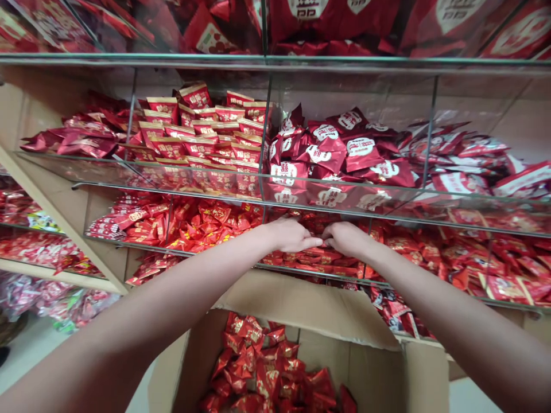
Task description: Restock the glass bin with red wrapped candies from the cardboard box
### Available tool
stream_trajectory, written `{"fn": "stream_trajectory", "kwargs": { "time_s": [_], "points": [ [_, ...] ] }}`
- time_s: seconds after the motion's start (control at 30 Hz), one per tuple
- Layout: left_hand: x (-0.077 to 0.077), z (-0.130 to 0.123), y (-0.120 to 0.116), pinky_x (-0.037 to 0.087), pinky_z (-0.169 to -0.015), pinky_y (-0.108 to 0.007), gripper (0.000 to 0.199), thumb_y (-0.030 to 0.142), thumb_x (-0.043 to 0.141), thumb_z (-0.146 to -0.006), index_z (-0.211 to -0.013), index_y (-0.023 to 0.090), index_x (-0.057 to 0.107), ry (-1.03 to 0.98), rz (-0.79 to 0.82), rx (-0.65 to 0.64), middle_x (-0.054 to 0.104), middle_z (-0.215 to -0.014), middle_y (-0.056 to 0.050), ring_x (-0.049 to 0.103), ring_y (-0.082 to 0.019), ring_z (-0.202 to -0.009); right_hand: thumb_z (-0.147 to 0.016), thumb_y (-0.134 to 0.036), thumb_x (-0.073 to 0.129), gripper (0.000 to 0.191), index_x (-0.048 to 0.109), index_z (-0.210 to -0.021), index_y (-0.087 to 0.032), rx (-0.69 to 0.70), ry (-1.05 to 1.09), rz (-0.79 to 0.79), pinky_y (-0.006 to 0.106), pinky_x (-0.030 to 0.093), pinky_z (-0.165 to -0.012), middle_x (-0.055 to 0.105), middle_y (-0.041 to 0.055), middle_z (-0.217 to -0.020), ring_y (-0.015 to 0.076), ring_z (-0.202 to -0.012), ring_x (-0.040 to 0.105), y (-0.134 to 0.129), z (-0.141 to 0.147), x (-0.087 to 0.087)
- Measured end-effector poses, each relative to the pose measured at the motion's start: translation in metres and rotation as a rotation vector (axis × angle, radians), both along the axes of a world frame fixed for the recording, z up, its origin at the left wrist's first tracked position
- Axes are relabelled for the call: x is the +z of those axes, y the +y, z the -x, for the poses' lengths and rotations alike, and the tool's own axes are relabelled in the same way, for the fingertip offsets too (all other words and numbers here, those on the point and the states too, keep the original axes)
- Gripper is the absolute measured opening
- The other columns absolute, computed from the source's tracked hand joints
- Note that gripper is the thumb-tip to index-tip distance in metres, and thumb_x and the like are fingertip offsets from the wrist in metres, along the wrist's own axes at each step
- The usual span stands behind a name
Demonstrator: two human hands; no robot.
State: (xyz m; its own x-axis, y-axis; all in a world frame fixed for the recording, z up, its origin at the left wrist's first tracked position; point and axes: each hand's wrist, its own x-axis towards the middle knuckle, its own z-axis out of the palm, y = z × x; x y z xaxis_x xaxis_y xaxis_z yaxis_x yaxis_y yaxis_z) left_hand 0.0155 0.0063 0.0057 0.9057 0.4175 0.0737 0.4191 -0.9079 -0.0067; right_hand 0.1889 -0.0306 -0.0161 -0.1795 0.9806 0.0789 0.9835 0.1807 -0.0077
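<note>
My left hand reaches into a middle compartment of the lower glass shelf, its visible fingers stretched out to the right over small red packets. Right beside it, my right hand has its fingers curled down against the same packets. The two hands' fingertips almost meet. Whatever lies under the right fingertips is too small and covered to make out. Below my arms, a cardboard box stands with its flaps up and loose, shiny red packets inside it.
Glass dividers split the shelves into bays. Above my hands, a glass shelf edge runs across, with gold-topped red packets and dark red packets behind it. Larger bags fill the top shelf. Wrapped goods lie low at left.
</note>
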Motion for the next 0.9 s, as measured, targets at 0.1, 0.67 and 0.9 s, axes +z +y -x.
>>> {"fn": "stream_trajectory", "kwargs": {
  "time_s": [0.1, 0.67, 0.9],
  "points": [
    [-0.001, 0.001, -0.004, 0.039, -0.079, -0.031, 0.046, 0.046, 0.028, -0.087, -0.095, 0.021, 0.066, -0.042, -0.025, -0.023, 0.068, -0.095, -0.006, 0.059, -0.021, -0.088, -0.078, -0.019, 0.045, 0.026, 0.067, -0.093, -0.019, 0.020, 0.022, -0.007, 0.023, 0.040, -0.073, 0.068, 0.0064, -0.095, 0.0185, -0.086, 0.060, -0.013, -0.004, 0.006],
    [-0.021, 0.042, -0.065, 0.036, -0.081, -0.035, 0.026, 0.022, 0.038, -0.086, -0.097, 0.018, 0.060, -0.299, -0.155, -0.240, 0.064, -0.096, -0.007, 0.052, -0.020, -0.091, -0.080, -0.025, 0.045, 0.015, 0.059, -0.074, -0.021, 0.125, 0.336, 0.039, 0.022, 0.038, -0.057, 0.063, 0.0006, -0.069, 0.0132, -0.060, 0.055, -0.102, 0.019, 0.001],
    [-0.131, 0.091, -0.160, 0.038, -0.070, -0.028, 0.022, 0.021, 0.042, -0.084, -0.091, 0.024, 0.063, -0.396, 0.342, -0.186, 0.062, -0.060, -0.002, 0.054, -0.015, -0.061, -0.062, -0.014, 0.058, 0.063, 0.045, -0.124, -0.011, -0.143, 0.535, 0.483, 0.031, 0.032, -0.096, 0.042, 0.0157, -0.131, 0.0264, -0.121, 0.038, -0.177, 0.056, -0.186]
  ]
}}
